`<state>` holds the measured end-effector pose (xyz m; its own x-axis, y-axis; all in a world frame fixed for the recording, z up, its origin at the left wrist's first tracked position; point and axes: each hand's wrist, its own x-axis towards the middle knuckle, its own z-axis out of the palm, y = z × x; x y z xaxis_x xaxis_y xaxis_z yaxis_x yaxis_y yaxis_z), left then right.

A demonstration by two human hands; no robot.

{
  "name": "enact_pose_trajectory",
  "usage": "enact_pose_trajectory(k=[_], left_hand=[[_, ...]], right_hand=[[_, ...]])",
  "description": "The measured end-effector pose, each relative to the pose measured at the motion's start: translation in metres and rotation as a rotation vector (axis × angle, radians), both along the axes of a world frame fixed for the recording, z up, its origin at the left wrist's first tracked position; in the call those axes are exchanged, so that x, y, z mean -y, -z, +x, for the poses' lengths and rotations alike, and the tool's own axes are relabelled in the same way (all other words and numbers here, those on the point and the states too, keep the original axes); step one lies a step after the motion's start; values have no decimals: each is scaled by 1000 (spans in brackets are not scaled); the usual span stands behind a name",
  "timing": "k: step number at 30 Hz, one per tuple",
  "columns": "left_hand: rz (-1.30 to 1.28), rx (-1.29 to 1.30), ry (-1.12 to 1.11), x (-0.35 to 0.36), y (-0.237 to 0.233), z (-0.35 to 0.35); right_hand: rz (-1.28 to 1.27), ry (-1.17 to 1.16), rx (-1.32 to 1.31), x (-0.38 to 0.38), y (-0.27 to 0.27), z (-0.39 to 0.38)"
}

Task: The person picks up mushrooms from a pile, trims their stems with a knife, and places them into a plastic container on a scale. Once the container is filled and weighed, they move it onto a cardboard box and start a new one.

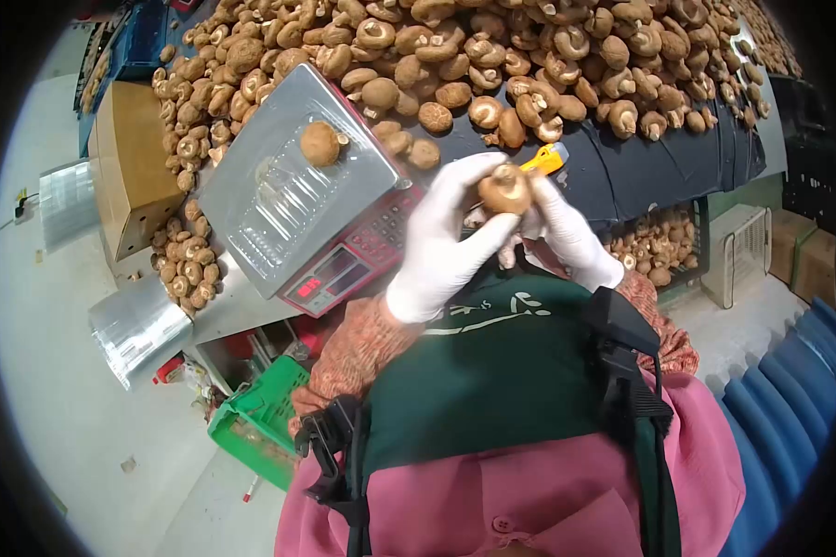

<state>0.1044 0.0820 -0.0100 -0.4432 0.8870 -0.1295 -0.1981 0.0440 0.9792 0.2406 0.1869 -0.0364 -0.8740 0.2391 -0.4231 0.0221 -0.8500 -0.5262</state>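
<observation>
In front of my chest, my left hand [450, 241], in a white glove, is closed round a brown mushroom [504, 190] with its stem side facing up. My right hand [567, 227], also gloved, is closed at the mushroom's right side, with a yellow-handled tool [545, 159] sticking out above its fingers. The tool's far part is hidden behind the mushroom and fingers. To the left, a single mushroom [320, 144] lies on the metal plate of a scale [293, 200] with a red-lit display.
A large heap of mushrooms [381, 37] covers the back of the dark table [687, 158]. At the left are a cardboard box [135, 167], a silvery roll [139, 330] and a green crate [265, 399]. A crate of mushrooms [659, 246] sits at the right.
</observation>
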Motion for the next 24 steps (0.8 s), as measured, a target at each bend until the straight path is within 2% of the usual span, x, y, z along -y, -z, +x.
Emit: enact_pose_trajectory(k=[1,2,3,4,5,6,8,9,11,14,16,19,20,21,22,24], left_hand=[[43,-89,-74,1,6,-3],[-58,-385,-141,9,4,-14],[-14,-389,-261,14,5,-23],[-46,-406,-348,25,8,-35],[-76,-631,-435,38,9,-51],[-121,-647,-527,45,7,-61],[-359,-1055,-534,70,12,-89],[-454,-963,-563,76,16,-94],[-510,-976,-543,90,39,-107],[-683,-913,-387,88,33,-114],[-652,-989,-466,83,28,-109],[-602,-1068,-603,87,15,-110],[-568,-995,-636,87,9,-107],[-531,-922,-671,82,-1,-102],[-448,-880,-670,70,-10,-96],[-326,-850,-505,49,-9,-84]], right_hand=[[138,-88,16,-1,16,-3],[296,-191,105,-4,25,-3],[452,-292,206,-7,25,-7],[592,-261,232,-10,16,-8],[729,-236,253,-12,10,-7],[1059,-164,331,-19,21,-4],[1487,-6,503,-36,32,-1],[1660,107,553,-44,45,1],[1745,165,694,-59,57,0],[2101,-36,735,-86,61,-14],[2267,-154,738,-94,70,-17],[1788,175,562,-100,77,-17],[1603,251,477,-105,77,-14],[1080,298,559,-101,68,-16],[1111,304,554,-104,71,-14],[1224,307,559,-108,74,-10]])
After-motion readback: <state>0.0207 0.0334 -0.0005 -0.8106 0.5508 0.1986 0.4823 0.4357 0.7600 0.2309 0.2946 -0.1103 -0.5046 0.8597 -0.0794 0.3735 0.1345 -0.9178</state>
